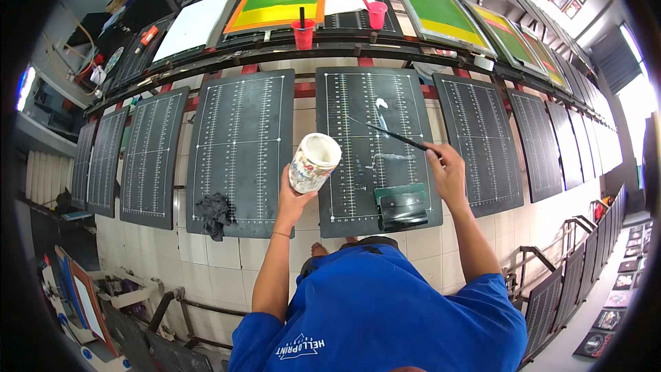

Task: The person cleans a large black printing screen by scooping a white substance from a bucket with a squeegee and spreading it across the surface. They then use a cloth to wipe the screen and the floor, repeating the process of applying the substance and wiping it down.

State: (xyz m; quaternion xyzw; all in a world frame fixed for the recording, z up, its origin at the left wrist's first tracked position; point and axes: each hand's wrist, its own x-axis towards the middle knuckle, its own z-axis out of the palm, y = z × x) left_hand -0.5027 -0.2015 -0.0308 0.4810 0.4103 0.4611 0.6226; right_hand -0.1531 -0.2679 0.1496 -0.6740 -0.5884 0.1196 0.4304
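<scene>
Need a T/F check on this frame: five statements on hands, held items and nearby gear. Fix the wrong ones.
1. The left-hand grip holds a paint-stained container. True.
2. The right-hand grip is empty. False: it holds a thin dark stick.
3. A crumpled dark cloth lies on the board left of the middle one. True.
4. The green-and-black flat piece lies on the floor. False: it lies on the near part of the middle board.
5. A red cup and a pink cup stand beyond the near row of boards. True.
</scene>
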